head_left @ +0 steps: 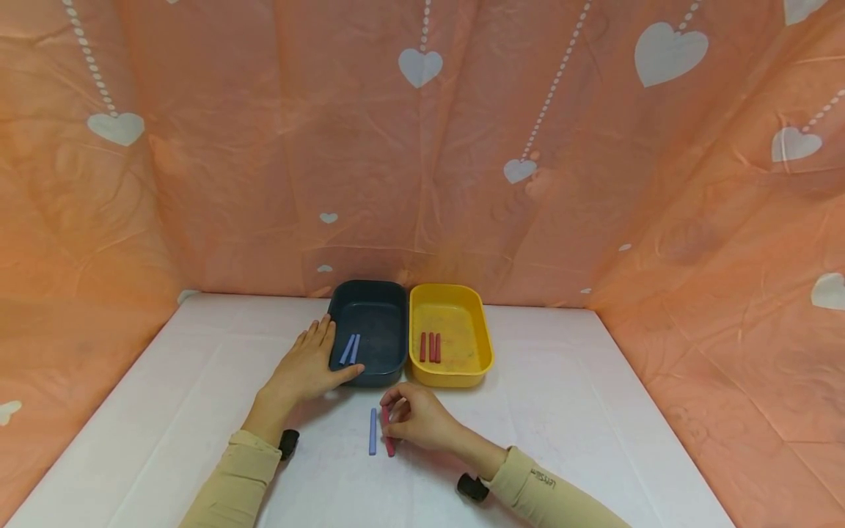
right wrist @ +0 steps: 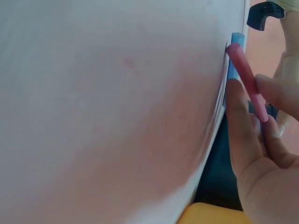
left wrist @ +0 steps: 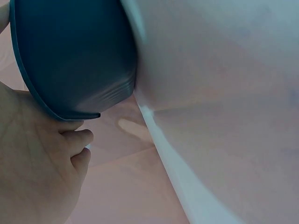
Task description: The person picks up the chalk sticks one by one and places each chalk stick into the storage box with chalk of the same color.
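My right hand (head_left: 425,419) pinches a red chalk stick (head_left: 388,433) between thumb and fingers, low over the white table; in the right wrist view this red chalk stick (right wrist: 245,72) slants across a blue one (right wrist: 237,37). Just left of it, the blue chalk stick (head_left: 372,433) lies on the table. My left hand (head_left: 309,367) rests on the left rim of a dark blue tray (head_left: 386,323), its thumb over the near corner. In the left wrist view, the palm (left wrist: 32,149) is against the tray wall (left wrist: 74,56). Two blue chalk sticks (head_left: 350,350) lie inside that tray.
A yellow tray (head_left: 487,330) stands right beside the dark one, with three red chalk sticks (head_left: 432,347) in its left part. Behind both trays hangs an orange curtain (head_left: 370,161) with white hearts, which also closes off the left and right sides of the white table (head_left: 561,396).
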The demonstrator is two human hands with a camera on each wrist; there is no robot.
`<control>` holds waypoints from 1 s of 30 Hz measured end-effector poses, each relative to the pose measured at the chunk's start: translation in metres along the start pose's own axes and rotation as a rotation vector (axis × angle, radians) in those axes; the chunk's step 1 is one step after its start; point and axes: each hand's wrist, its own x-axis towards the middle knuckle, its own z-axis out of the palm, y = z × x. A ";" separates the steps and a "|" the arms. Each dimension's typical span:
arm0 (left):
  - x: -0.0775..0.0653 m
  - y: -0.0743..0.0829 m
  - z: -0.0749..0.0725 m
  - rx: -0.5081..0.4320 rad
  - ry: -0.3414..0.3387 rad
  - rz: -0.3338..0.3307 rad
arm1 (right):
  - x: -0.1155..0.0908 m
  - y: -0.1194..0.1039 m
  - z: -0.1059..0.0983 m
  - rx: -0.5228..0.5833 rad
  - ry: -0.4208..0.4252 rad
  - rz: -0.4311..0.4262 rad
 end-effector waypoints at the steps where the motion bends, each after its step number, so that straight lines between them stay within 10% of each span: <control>1: 0.000 0.000 0.000 -0.002 0.001 0.000 | 0.000 0.000 0.000 -0.004 0.002 -0.004; 30: 0.001 0.000 -0.002 0.006 0.004 0.003 | -0.003 -0.014 -0.016 0.147 0.073 0.028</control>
